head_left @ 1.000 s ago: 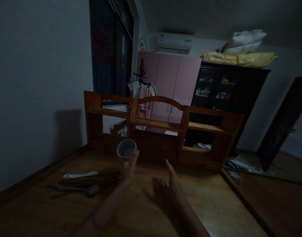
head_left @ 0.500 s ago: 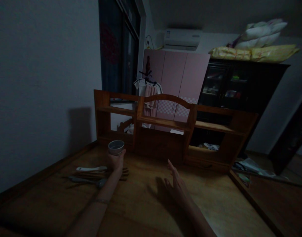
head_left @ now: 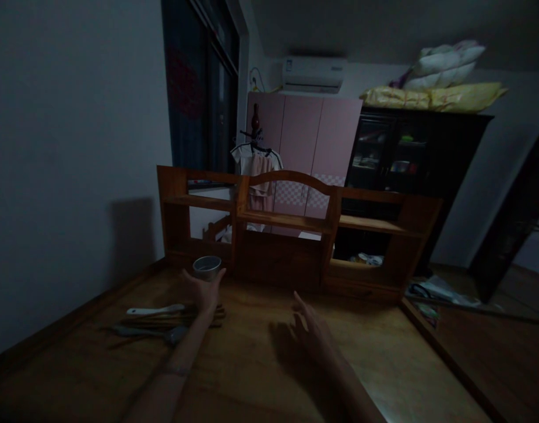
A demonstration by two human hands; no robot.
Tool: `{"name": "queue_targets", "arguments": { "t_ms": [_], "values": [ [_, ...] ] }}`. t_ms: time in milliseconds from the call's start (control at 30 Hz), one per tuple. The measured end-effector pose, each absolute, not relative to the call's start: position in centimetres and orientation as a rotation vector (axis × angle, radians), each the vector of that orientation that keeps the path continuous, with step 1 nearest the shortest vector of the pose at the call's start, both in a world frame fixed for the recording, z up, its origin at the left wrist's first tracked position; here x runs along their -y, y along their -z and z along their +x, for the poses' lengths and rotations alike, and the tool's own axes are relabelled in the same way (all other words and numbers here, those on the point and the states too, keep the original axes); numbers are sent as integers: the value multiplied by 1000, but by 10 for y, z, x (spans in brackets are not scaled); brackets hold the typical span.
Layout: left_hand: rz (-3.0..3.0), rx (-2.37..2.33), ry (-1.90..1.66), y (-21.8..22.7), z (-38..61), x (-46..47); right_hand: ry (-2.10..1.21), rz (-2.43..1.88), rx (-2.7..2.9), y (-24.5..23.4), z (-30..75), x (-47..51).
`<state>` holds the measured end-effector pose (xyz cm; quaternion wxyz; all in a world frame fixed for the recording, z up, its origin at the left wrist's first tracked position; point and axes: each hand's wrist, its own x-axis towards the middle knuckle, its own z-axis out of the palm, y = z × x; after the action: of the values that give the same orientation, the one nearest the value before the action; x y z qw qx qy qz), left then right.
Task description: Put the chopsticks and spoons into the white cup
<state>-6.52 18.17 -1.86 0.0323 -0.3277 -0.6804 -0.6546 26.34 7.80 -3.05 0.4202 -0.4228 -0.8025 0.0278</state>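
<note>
A round grey metal cup (head_left: 206, 269) stands upright toward the back left of the wooden tabletop (head_left: 252, 364). My left hand (head_left: 204, 289) is just in front of it, thumb and fingers spread wide on either side; the cup's lower part is hidden behind the hand. Beside and under my left forearm lies a bundle of utensils: a white spoon (head_left: 155, 309), several wooden sticks (head_left: 159, 320) and a grey ladle-like utensil (head_left: 175, 335). Over the middle of the table my right hand (head_left: 311, 326) hovers with loosely parted fingers and nothing in them.
A wooden shelf unit (head_left: 278, 258) with open compartments runs along the table's back edge. On the left is a pale wall (head_left: 76, 147). A raised wooden rim (head_left: 445, 358) borders the right side. Beyond stand a pink wardrobe (head_left: 300, 129) and a black cabinet (head_left: 428, 153).
My left hand has loosened from the cup, its fingers now spread apart. The right hand stays over the table, slightly lower. The whole view has shifted a little.
</note>
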Motion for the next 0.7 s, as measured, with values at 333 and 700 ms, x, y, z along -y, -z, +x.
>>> {"name": "queue_targets", "arguments": {
  "t_ms": [333, 700],
  "values": [
    [-2392, 1354, 1281, 27, 1, -153, -50, -1286, 2045, 34, 263, -78],
    [-2459, 1561, 1249, 40, 25, -158, -25, -1335, 1998, 35, 265, -82]
  ]
}}
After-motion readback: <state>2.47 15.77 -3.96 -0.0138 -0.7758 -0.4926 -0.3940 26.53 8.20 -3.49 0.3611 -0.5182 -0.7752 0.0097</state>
